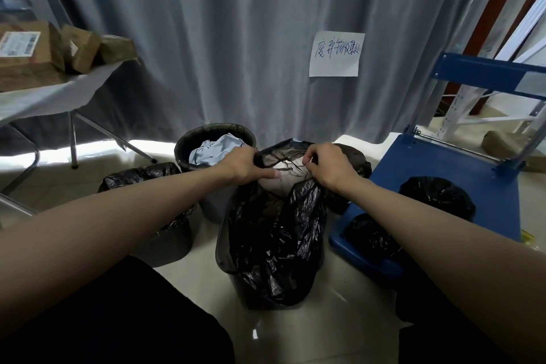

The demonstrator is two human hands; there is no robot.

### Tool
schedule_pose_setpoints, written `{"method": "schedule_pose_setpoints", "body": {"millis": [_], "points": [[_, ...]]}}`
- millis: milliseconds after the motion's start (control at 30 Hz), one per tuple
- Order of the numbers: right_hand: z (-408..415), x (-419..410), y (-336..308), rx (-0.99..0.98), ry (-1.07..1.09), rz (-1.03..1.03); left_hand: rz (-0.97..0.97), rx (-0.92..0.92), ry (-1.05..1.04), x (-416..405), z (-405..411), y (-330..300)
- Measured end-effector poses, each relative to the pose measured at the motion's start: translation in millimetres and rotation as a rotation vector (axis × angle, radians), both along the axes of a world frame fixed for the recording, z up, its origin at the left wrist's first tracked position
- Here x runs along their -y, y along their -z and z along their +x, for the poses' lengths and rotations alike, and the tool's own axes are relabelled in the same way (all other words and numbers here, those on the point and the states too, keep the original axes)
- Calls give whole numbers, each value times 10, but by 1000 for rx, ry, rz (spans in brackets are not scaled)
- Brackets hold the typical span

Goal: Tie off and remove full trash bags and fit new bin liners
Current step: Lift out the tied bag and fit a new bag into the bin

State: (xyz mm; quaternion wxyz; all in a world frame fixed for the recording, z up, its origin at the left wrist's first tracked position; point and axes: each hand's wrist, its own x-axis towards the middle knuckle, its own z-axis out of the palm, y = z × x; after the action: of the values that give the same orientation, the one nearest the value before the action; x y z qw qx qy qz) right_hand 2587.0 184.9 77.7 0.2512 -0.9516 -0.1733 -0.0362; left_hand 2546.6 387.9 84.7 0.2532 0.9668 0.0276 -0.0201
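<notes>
now both hands [240,164] [326,167] pinch bin liner [274,233] rim, stretched between them.

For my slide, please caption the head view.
Both hands gather a black liner over its bin.

Cardboard parcels [29,53] lie on a folding table [44,97], a handwritten note [336,54] hangs on grey curtain [206,38].

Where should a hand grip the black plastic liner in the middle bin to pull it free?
Probably at the far rim band of the black plastic liner, coming from above. That edge is lifted and stretched between the left hand and right hand, whose fingers pinch it above the pale crumpled waste. The near side drapes loosely over the dark round bin, so it gives a poorer grip.
</notes>
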Motion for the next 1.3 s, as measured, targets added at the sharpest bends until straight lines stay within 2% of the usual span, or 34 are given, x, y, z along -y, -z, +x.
{"method": "schedule_pose_setpoints", "body": {"millis": [133,300,367,500,667,867,1033,1167,1300], "points": [[51,81,62,6,-13,18,23,70,-8,-69,-6,-8],[114,121,145,10,-15,8,161,14,36,-237,69,-20],[147,111,210,-22,-28,-67,261,-5,79,-290,93,-17],[173,121,365,-218,-71,-282,389,-19,112,-403,122,136],[266,63,484,-265,-77,-360,343,29,135,-550,201,377],[336,-57,552,-263,-88,-361,260,75,276,-534,287,432],[372,-143,604,-302,-81,-394,332,27,222,-602,376,572],[403,-210,617,-320,-61,-405,395,-114,183,-586,414,655],[410,-214,599,-432,-60,-520,447,-234,170,-563,436,745]]}}
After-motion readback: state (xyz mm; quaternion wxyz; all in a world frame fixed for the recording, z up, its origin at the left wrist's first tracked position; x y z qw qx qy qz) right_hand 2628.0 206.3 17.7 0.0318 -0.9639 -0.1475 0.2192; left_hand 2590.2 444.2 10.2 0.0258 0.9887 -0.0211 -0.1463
